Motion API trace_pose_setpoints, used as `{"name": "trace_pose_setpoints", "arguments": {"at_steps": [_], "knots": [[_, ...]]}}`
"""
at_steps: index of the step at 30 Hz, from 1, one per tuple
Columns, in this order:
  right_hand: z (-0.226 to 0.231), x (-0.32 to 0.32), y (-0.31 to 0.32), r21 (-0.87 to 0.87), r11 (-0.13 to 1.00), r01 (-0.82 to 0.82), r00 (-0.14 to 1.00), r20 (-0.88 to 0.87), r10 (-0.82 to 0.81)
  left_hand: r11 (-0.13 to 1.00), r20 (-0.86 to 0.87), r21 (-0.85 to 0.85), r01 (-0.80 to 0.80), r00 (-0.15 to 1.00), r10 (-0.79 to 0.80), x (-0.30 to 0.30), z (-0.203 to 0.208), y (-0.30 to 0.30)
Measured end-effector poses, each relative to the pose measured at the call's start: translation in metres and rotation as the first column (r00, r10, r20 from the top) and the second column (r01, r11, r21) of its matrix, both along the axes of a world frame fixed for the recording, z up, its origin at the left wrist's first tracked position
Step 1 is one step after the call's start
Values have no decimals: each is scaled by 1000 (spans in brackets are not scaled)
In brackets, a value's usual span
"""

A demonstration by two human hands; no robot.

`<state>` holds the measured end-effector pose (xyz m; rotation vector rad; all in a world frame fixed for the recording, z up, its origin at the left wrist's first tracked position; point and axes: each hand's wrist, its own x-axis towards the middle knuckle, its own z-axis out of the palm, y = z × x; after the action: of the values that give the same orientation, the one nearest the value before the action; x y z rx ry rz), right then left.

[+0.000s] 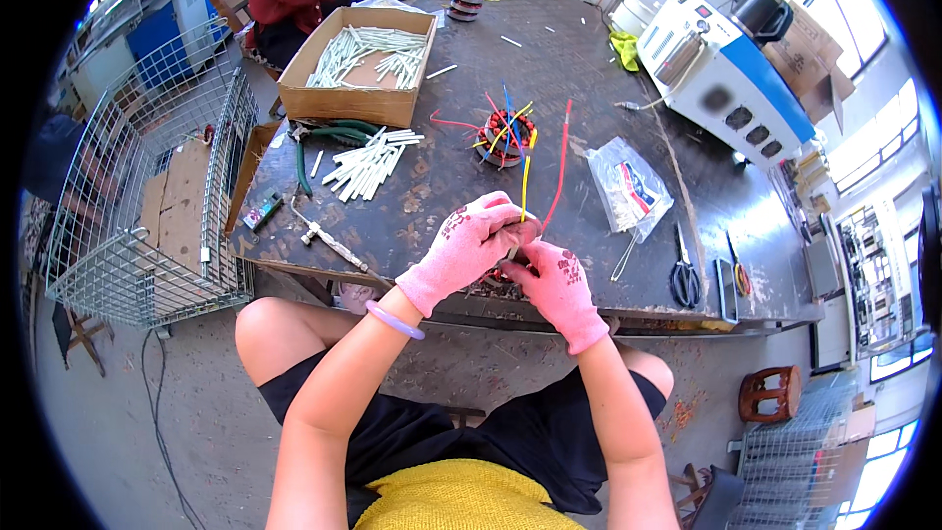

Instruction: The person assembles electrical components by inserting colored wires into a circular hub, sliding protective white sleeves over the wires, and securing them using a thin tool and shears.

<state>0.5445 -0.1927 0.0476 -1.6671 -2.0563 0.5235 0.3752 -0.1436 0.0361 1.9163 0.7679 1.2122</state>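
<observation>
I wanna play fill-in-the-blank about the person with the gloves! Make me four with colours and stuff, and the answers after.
1. The left hand and right hand wear gloves coloured ____.
2. The bracelet is on the person's ____ wrist.
3. Many white sticks lie in a box made of ____.
4. Just left of the upright red wire, the strand by the fingers is coloured ____.

Missing words: pink; left; cardboard; yellow.

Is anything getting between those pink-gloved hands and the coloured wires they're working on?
Nothing visible but the pink gloves: the left hand and right hand are close together where the yellow wire and red wire stick up.
</observation>
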Motion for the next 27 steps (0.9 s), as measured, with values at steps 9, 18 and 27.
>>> {"name": "trace_pose_setpoints", "arguments": {"at_steps": [9, 18, 27], "knots": [[-1, -3, 0, -102, 994, 39, 989, -139, -53, 998, -1, -57, -21, 1000, 21, 2, 8, 2], [-16, 11, -6, 59, 998, 20, 997, -70, -16, 936, -302, 350, 40, 951, 72, -13, -39, 20], [-23, 36, -29, 40, 998, 52, 961, -275, -39, 963, -399, 261, -63, 902, 167, 4, -49, -30]]}}
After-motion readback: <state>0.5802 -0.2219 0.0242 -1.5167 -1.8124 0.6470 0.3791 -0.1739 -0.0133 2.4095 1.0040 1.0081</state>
